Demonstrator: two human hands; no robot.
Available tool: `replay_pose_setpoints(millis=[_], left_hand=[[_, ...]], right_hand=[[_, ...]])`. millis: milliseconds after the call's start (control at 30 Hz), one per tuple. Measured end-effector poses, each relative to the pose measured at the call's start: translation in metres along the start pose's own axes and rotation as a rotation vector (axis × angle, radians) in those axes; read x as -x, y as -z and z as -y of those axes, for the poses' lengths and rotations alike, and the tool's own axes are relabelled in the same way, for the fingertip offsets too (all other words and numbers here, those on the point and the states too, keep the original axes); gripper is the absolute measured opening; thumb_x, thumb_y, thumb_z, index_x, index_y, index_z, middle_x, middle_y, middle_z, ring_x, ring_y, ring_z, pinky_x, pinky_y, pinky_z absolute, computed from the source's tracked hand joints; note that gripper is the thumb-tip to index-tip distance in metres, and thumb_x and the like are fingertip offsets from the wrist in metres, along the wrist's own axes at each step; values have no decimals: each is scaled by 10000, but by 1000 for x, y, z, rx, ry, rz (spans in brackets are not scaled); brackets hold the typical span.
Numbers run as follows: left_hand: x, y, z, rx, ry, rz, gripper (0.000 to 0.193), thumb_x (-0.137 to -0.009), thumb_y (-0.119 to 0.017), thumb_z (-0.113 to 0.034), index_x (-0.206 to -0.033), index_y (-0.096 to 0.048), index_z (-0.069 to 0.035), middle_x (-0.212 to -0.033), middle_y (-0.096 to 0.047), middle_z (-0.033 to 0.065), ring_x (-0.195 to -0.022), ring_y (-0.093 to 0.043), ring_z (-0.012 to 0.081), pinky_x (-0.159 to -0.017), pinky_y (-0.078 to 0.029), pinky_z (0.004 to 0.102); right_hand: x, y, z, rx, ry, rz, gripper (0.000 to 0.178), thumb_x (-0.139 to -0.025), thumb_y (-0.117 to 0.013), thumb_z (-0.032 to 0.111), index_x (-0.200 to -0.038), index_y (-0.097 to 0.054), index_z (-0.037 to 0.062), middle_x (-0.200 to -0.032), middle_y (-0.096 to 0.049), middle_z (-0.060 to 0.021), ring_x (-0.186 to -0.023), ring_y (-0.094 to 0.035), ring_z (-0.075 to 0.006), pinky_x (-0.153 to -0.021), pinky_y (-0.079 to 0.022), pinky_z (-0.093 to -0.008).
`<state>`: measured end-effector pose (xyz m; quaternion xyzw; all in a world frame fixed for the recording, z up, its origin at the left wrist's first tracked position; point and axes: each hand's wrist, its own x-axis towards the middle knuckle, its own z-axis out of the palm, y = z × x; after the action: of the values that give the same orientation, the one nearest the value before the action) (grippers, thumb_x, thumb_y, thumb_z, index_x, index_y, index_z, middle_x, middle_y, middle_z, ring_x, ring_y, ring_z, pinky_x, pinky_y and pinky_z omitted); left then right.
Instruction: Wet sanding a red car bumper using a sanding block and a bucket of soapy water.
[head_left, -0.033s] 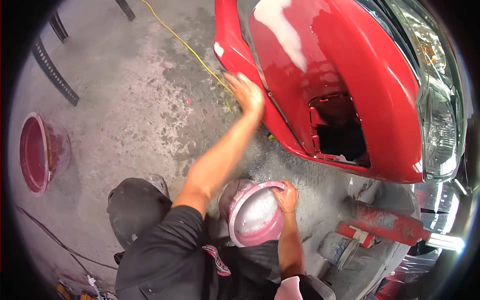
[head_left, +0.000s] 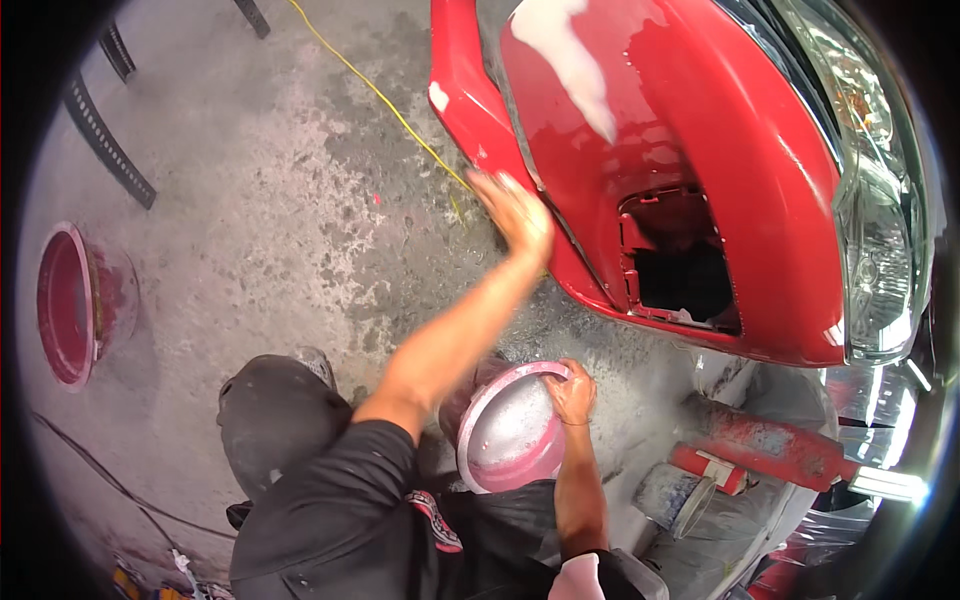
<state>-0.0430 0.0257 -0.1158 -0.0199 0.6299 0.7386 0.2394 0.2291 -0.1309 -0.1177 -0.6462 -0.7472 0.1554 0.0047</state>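
My left hand (head_left: pixel 517 215) lies against the lower edge of a red car bumper (head_left: pixel 775 230), its fingers stretched out and slightly blurred. Whether anything is under its palm is hidden. Pale, dull patches mark the bumper's paint, and a dark rectangular opening (head_left: pixel 685 265) is cut into it. Between my knees stands a pink-stained bucket (head_left: pixel 467 430), tilted toward me, with cloudy water (head_left: pixel 510 425) inside. My right hand (head_left: pixel 573 392) grips the bucket's rim on its right side, fingers wrapped over it.
Another pink-stained bucket (head_left: pixel 68 305) stands at far left. A yellow cord (head_left: pixel 375 88) runs over the concrete floor to the bumper. At right are a headlight (head_left: pixel 880 240), a red cylinder (head_left: pixel 770 440) and a small dirty pail (head_left: pixel 675 500). Black perforated strips (head_left: pixel 108 145) stand upper left.
My left hand has slid to the right and a little toward me along the bumper's lower edge. The right hand keeps its grip on the bucket.
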Motion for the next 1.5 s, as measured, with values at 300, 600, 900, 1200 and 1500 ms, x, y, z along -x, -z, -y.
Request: replay_pose_setpoints(millis=[300, 600, 900, 1200, 1500], left_hand=[[195, -2, 19, 13, 678, 200, 744, -1023, -289, -407, -1466, -55, 143, -1515, -148, 372, -1436, -174, 434, -1188, -142, 398], [-16, 9, -6, 88, 196, 132, 688, -1030, -336, -368, -1453, -146, 139, -1491, -242, 354, -1385, -291, 438, -1155, -233, 425], [57, 15, -4, 76, 113, 140, 627, -1041, -319, -302, -1456, -137, 131, -1461, -270, 384, -1381, -289, 459, -1168, -212, 420], [96, 20, 22, -92, 35, 191, 641, -1033, -326, -253, -1476, -39, 110, -1505, -165, 373, -1397, -226, 480, -1168, -213, 442], [-60, 20, 0, -277, -412, 48, 608, -1022, -359, -242, -1445, -168, 152, -1507, -187, 360, -1417, -182, 476, -1179, -173, 459]], right_hand=[[9, -50, -39, -386, 51, 9, 599, -700, -836, 183, -1209, -550, 48, -998, -645, -66, -844, -601, -156, -737, -493, -308], [3, 5, 13, 86, 3, -133, 456, -651, -817, 368, -985, -706, 77, -852, -708, -185, -800, -691, -347, -739, -533, -410], [9, 7, 2, 46, 1, -119, 458, -638, -837, 327, -969, -700, 41, -900, -699, -204, -842, -672, -383, -748, -516, -439], [6, -2, -2, 6, 24, -79, 540, -640, -829, 363, -1063, -686, 59, -922, -702, -205, -866, -674, -393, -778, -525, -435], [6, 0, 13, 35, -15, -46, 536, -624, -845, 347, -1077, -687, 107, -935, -698, -197, -870, -663, -395, -768, -515, -449]])
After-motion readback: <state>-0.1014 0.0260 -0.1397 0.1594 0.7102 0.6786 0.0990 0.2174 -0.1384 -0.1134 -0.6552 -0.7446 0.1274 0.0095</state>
